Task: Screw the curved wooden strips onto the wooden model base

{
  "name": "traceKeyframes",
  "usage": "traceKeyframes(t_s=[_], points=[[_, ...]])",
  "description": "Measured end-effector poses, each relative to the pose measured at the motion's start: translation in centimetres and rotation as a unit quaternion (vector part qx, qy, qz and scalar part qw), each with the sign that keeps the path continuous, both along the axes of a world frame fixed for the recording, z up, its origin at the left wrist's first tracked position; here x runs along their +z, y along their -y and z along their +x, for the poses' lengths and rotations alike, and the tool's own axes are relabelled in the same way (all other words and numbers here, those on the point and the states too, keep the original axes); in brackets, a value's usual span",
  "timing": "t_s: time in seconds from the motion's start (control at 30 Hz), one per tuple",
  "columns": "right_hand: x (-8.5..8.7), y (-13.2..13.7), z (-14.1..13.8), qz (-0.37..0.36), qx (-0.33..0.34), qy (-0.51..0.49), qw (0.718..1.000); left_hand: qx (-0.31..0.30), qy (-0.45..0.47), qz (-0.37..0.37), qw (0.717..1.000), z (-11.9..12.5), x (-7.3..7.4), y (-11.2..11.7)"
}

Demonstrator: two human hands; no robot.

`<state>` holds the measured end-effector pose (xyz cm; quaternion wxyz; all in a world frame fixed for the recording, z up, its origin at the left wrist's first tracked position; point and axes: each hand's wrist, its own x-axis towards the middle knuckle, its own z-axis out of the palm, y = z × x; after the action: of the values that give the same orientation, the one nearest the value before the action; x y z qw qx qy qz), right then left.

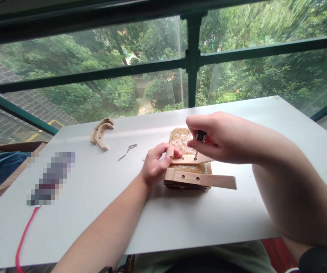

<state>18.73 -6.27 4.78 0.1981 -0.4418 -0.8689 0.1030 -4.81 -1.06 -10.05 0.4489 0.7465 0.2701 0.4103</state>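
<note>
My right hand is closed around the dark handle of a screwdriver. Its shaft points down, with the tip at a screw in the upper wooden piece. Pinched in my left hand is the left end of that same wooden piece. A second wooden piece, with two screws in it, lies nearer to me and juts out to the right. Both rest on a tape-wrapped block dotted with holes. My right hand hides part of the upper piece's right side.
Two curved wooden pieces lie at the table's far left. Several loose screws are between them and my left hand. A pixelated object with a red cable is on the left of the white table. Windows border the back.
</note>
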Motion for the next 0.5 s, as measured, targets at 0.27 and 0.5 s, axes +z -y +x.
traceKeyframes(t_s=[0.27,0.5], points=[[-0.86,-0.20,-0.42,-0.068,0.043,-0.054,0.995,0.003,0.006,-0.010,1.000,-0.06,-0.45,-0.10],[-0.37,-0.13,-0.27,-0.084,0.050,-0.055,0.994,0.004,0.002,0.004,1.000,-0.05,-0.23,-0.06]])
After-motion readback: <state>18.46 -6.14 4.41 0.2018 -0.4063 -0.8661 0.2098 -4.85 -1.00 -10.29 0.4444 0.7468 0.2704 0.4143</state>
